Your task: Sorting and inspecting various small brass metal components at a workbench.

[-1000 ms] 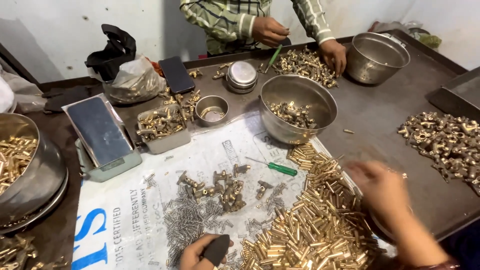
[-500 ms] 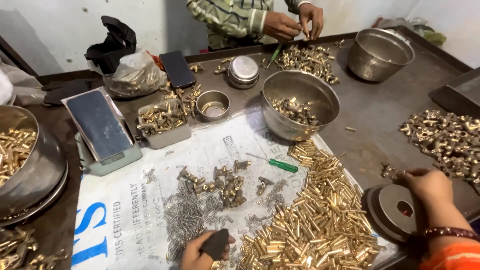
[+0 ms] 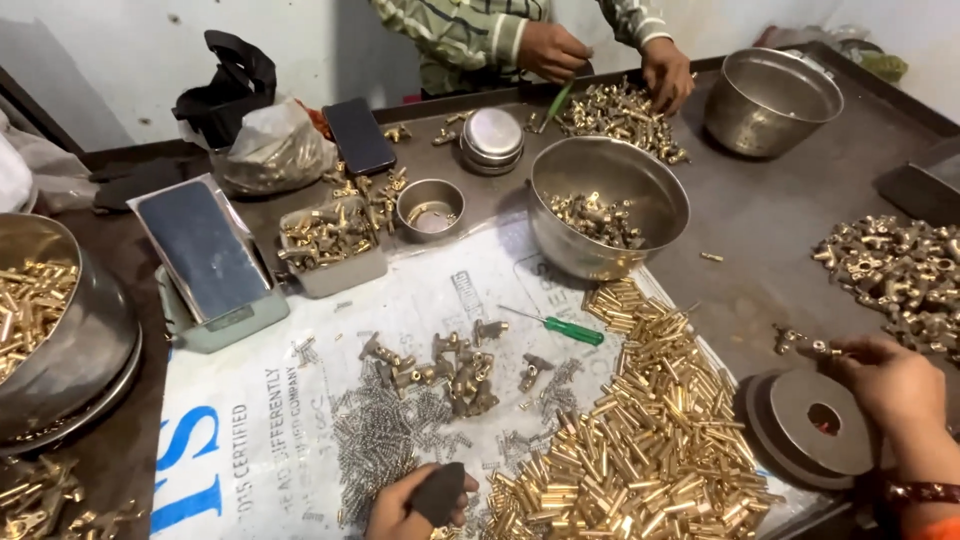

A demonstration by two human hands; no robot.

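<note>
My left hand [image 3: 398, 512] is at the bottom edge, closed around a small dark block [image 3: 440, 492], between a grey heap of small springs [image 3: 385, 440] and a big pile of brass tubes [image 3: 640, 440]. My right hand [image 3: 890, 385] is at the right, above a round metal disc [image 3: 812, 420], and pinches a brass fitting [image 3: 808, 346] at its fingertips. A heap of similar brass fittings [image 3: 900, 270] lies just beyond it. A few more fittings [image 3: 450, 365] and a green-handled screwdriver [image 3: 560, 326] lie on the printed white sheet [image 3: 250, 440].
A steel bowl [image 3: 610, 205] with fittings stands mid-table. A large bowl of brass parts [image 3: 60, 330], a phone on a stand [image 3: 200, 245], a plastic tray [image 3: 330, 245] and a small cup [image 3: 430, 208] are to the left. A co-worker's hands [image 3: 668, 72] sort brass parts beside a pot [image 3: 770, 100].
My right hand has moved from above the brass tubes out to the right, over the disc, and now pinches a fitting. My left hand has stayed on the dark block.
</note>
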